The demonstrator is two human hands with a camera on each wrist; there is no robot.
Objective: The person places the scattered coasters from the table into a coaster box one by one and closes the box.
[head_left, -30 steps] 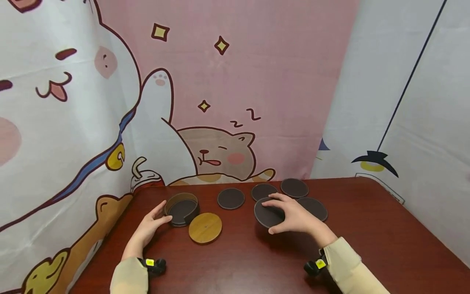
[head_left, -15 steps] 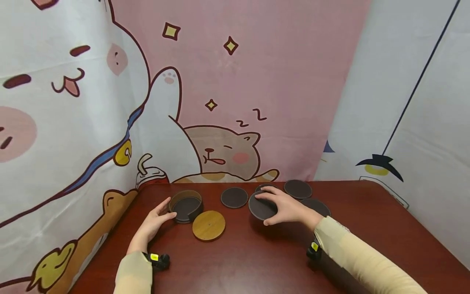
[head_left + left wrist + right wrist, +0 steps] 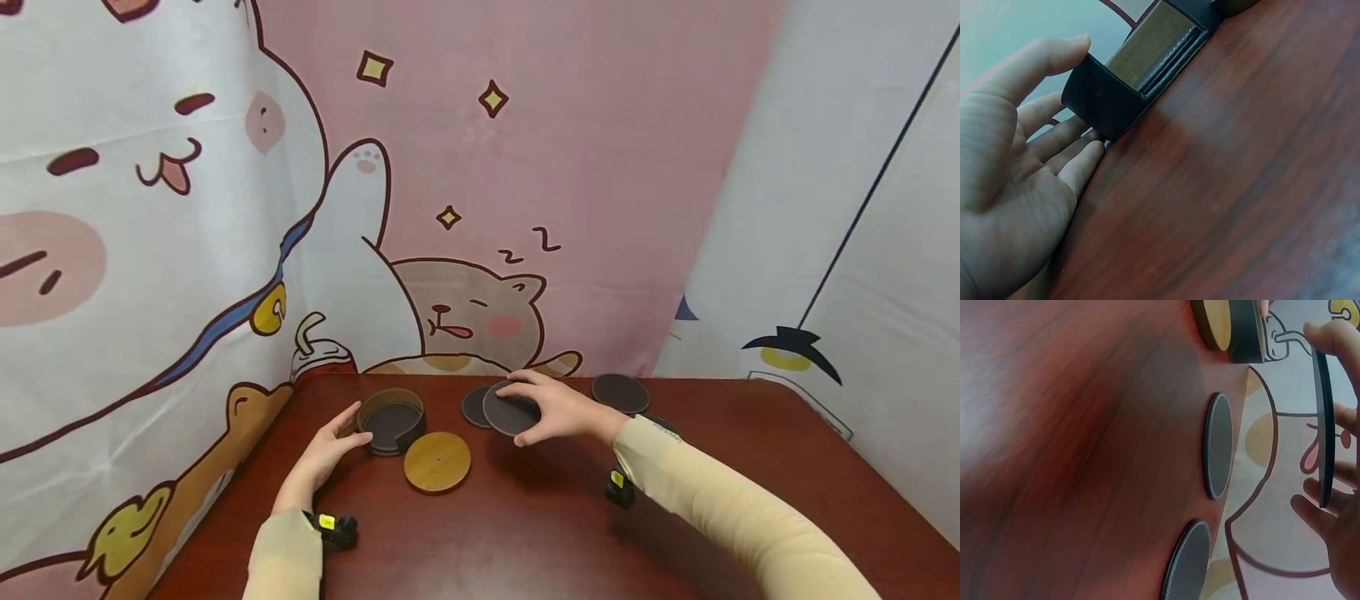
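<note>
A dark round coaster (image 3: 512, 410) is held by its edge in my right hand (image 3: 561, 410), raised off the table. The right wrist view shows this coaster (image 3: 1324, 431) edge-on between thumb and fingers. My left hand (image 3: 326, 450) holds the side of a round dark coaster holder (image 3: 413, 427) with a tan inner wall. Through its notch, the left wrist view shows stitched dark edges (image 3: 1172, 59) inside. In front of the holder lies a yellowish wooden disc (image 3: 437, 462). Behind the held coaster, another dark coaster (image 3: 474, 407) lies flat, partly covered from view.
More dark coasters lie at the back right, one coaster (image 3: 620, 392) near the far edge and another coaster (image 3: 664, 423) mostly behind the right sleeve. The reddish-brown wooden table (image 3: 480, 533) ends at a printed cartoon cloth (image 3: 585, 167).
My right hand has carried the coaster leftward toward the holder, past the coasters on the table. The left hand keeps its place at the holder. The head view has turned slightly left.
</note>
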